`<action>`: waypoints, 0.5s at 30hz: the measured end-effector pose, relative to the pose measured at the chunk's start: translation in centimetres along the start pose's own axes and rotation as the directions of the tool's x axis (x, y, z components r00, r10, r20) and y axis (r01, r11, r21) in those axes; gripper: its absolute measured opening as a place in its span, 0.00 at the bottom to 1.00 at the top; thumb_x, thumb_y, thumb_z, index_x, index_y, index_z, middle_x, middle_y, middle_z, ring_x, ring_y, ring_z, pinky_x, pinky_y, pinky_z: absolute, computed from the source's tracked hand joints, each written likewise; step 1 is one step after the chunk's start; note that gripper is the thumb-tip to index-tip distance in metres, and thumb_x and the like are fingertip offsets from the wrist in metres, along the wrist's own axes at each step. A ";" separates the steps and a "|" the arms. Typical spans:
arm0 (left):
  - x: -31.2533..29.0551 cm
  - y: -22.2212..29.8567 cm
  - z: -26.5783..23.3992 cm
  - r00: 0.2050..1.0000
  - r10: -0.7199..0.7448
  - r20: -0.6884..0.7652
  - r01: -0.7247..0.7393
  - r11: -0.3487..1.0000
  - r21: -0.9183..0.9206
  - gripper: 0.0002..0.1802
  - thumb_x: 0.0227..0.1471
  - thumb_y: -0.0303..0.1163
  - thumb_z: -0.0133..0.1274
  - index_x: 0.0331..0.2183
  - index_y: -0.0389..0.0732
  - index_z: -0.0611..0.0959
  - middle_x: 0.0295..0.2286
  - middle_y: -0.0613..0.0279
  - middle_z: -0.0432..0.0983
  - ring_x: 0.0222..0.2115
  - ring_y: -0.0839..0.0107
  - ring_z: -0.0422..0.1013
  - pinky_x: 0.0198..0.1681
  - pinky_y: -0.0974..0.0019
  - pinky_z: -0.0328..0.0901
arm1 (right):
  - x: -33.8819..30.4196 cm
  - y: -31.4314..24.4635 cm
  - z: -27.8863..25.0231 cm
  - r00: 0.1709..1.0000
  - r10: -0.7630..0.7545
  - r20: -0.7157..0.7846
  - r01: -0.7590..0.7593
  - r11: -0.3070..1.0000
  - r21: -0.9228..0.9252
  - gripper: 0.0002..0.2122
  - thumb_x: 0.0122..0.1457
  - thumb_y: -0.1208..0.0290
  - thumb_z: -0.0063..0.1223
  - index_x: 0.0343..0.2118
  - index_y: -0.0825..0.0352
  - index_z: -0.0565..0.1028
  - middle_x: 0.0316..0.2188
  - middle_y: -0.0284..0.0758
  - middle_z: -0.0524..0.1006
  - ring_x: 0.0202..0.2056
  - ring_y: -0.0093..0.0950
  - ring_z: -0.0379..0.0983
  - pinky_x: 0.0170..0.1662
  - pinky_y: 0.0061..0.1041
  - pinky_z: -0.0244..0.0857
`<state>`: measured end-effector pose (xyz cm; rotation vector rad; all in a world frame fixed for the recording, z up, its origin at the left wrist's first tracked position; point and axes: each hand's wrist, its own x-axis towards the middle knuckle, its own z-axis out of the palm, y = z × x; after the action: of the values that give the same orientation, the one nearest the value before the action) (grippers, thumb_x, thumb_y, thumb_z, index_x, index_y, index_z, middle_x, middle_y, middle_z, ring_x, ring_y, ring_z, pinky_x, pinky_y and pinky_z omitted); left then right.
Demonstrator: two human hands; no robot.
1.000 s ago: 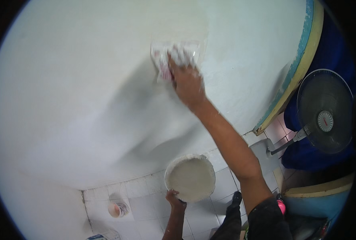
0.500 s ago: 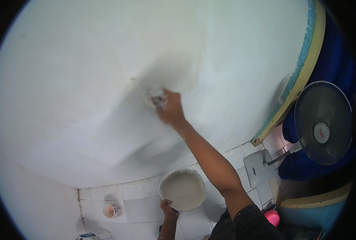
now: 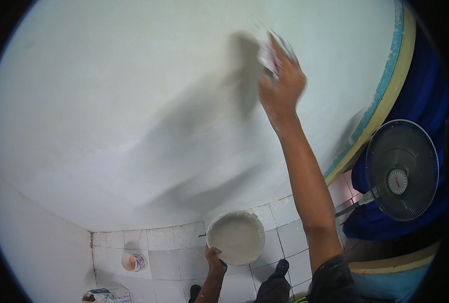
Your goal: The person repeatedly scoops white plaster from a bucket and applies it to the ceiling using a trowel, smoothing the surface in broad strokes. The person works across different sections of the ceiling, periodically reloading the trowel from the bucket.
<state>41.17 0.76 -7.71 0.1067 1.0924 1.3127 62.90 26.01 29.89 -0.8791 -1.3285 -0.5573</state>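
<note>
My right hand (image 3: 280,88) is raised high against the white wall (image 3: 133,111) and grips a flat scraper blade (image 3: 271,50), blurred by motion, pressed on the wall surface. Its shadow falls on the wall to the left of the hand. Low in the view, my left hand (image 3: 214,258) holds the rim of a round white bucket (image 3: 235,237) filled with white paste, carried above the tiled floor. My dark shoes show below the bucket.
A standing fan (image 3: 401,170) is at the right, in front of a blue surface. A teal and cream painted strip (image 3: 381,101) borders the wall's right edge. A small cup (image 3: 133,262) and a bag (image 3: 103,295) lie on the white floor tiles (image 3: 174,242) near the corner.
My right hand swept left and down across the wall, then up and to the right to its present high spot. The bucket stayed low in my left hand.
</note>
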 end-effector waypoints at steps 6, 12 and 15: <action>0.4 -1.5 -1.7 0.999 -0.033 0.015 0.033 0.999 -0.025 0.24 0.30 0.31 0.47 0.38 0.40 0.72 0.32 0.60 0.69 0.34 0.63 0.69 0.37 0.60 0.67 | -6.4 1.3 5.0 0.931 -0.073 0.356 0.166 0.957 -0.238 0.21 0.55 0.75 0.50 0.55 0.66 0.70 0.56 0.43 0.69 0.57 0.44 0.64 0.56 0.39 0.64; 0.9 -1.4 -4.0 0.999 0.033 0.024 -0.033 0.999 0.010 0.34 0.29 0.28 0.45 0.47 0.36 0.70 0.37 0.56 0.70 0.38 0.60 0.70 0.42 0.61 0.68 | -22.7 4.0 2.4 0.806 -0.097 0.584 0.221 0.964 -0.145 0.26 0.52 0.77 0.53 0.57 0.63 0.69 0.53 0.46 0.72 0.56 0.45 0.67 0.58 0.39 0.63; 0.1 -0.6 -4.2 0.999 0.046 0.018 -0.047 0.998 0.033 0.28 0.30 0.30 0.46 0.42 0.40 0.71 0.34 0.59 0.69 0.35 0.62 0.69 0.39 0.61 0.69 | -22.7 3.4 0.2 0.577 0.073 0.813 0.219 0.946 -0.240 0.26 0.53 0.74 0.52 0.58 0.60 0.69 0.54 0.45 0.72 0.56 0.42 0.67 0.58 0.39 0.62</action>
<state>38.70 -1.40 -10.34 0.1691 1.1034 1.3332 61.23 25.13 7.01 -1.4631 -2.1769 -0.4352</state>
